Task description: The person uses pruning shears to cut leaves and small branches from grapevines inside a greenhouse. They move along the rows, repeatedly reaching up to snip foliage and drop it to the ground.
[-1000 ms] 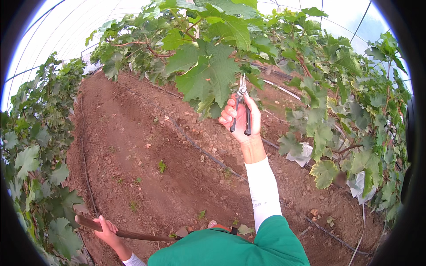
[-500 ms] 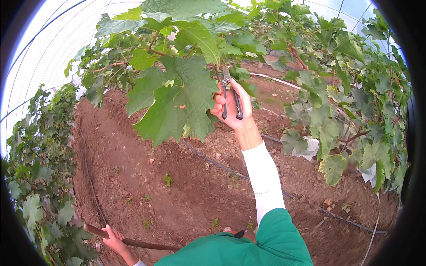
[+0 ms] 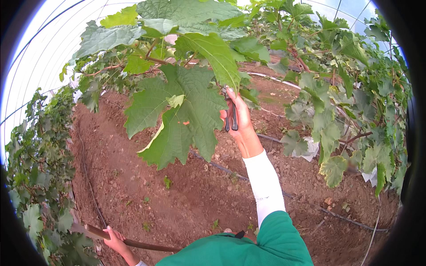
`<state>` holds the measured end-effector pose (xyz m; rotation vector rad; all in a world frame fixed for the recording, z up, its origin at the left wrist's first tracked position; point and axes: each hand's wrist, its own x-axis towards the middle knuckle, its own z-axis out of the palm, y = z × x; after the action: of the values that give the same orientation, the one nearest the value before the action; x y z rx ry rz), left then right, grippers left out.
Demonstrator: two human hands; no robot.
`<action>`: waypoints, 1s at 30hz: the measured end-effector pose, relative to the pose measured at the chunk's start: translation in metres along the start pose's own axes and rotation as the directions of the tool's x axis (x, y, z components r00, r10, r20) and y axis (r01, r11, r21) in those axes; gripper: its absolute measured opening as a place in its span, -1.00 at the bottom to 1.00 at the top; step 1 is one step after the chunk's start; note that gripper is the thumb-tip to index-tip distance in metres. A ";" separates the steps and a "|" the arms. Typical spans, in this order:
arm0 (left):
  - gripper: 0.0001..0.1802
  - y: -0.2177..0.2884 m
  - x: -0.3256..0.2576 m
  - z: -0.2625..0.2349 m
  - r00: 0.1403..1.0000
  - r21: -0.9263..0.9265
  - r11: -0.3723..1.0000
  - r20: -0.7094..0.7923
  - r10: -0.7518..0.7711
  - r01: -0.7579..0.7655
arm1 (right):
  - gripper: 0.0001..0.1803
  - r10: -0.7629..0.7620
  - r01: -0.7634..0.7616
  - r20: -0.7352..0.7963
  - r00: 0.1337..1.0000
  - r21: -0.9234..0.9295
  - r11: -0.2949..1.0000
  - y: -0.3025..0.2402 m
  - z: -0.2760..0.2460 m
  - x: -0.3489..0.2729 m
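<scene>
Right hand (image 3: 239,122) raised into the vine canopy, fingers wrapped tight around slim dark-handled steel pruning shears (image 3: 230,116); blades hidden behind the large lobed green vine leaf (image 3: 177,117); shears judged light, rigid, best held at the handles; leaf thin, easily torn. Left hand (image 3: 113,239) closed on a long brown wooden stick (image 3: 133,241) low down; bare red-brown soil (image 3: 177,195) gives open room below, foliage crowds above.

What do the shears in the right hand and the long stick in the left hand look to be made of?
Shears: the handles look dark and matt, likely plastic or rubber coated; the blades are hidden behind the large leaf, so no metal shows. They sit in the right hand. Stick: brown, dull and slightly uneven, probably wood, though a coated pole cannot be ruled out. The left hand grips it.
</scene>
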<state>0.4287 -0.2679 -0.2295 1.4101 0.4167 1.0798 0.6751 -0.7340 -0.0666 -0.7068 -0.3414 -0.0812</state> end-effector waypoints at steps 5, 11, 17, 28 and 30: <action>-0.71 0.000 0.001 0.004 1.000 -0.012 1.000 -0.002 -0.021 0.021 | -0.59 -0.055 0.055 0.004 0.998 -0.035 0.998 0.011 -0.008 -0.007; -0.72 -0.004 0.004 0.006 0.999 0.008 0.999 -0.010 -0.031 0.031 | -0.64 -0.110 0.105 0.076 0.991 0.074 0.992 0.018 -0.013 -0.014; -0.71 -0.006 0.005 0.007 0.999 -0.002 1.000 0.025 -0.023 0.023 | -0.64 -0.395 0.405 -0.110 0.912 0.098 0.909 0.012 -0.011 -0.016; -0.69 -0.012 0.020 0.010 0.996 -0.013 1.000 0.086 -0.025 0.027 | -0.61 -0.581 0.247 -0.309 0.753 -0.685 0.685 -0.009 0.017 -0.003; -0.68 -0.014 0.023 0.015 0.993 -0.010 0.999 0.110 -0.035 0.036 | -0.52 -0.657 0.169 -0.324 0.680 -0.803 0.571 -0.011 0.010 0.015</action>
<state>0.4567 -0.2556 -0.2315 1.4386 0.3539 0.9701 0.6846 -0.7351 -0.0481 -1.3330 0.1809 -0.9799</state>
